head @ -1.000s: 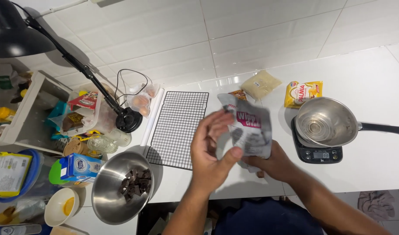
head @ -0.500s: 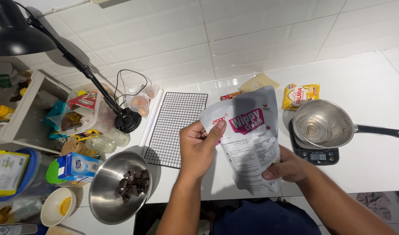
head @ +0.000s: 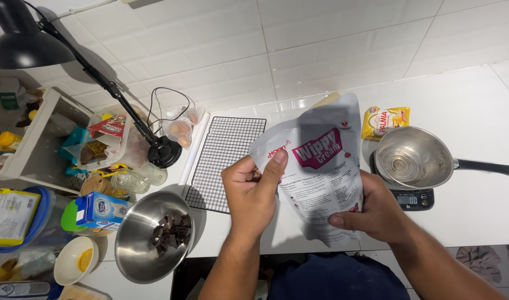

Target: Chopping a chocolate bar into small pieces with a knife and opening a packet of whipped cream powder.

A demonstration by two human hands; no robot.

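I hold a large white pouch (head: pixel 321 166) with a pink label upright over the white counter's front edge. My left hand (head: pixel 253 191) grips its upper left edge, thumb on the front. My right hand (head: pixel 376 214) clasps the lower right corner. Left of my hands sits a steel bowl (head: pixel 133 253) holding dark chocolate pieces (head: pixel 171 230). A black wire cooling rack (head: pixel 224 158) lies just behind my left hand.
A steel pan (head: pixel 415 158) with a black handle rests on a black kitchen scale (head: pixel 412 197) to the right, a yellow packet (head: pixel 385 121) behind it. A black desk lamp (head: pixel 29 41), a blue-and-white carton (head: pixel 101 210), a small bowl of yolk (head: pixel 75 260) and cluttered packets fill the left.
The pouch, crumpled between both hands a second ago, now hangs unfolded and upright. My left hand shifted to its upper edge and my right hand to its lower corner.
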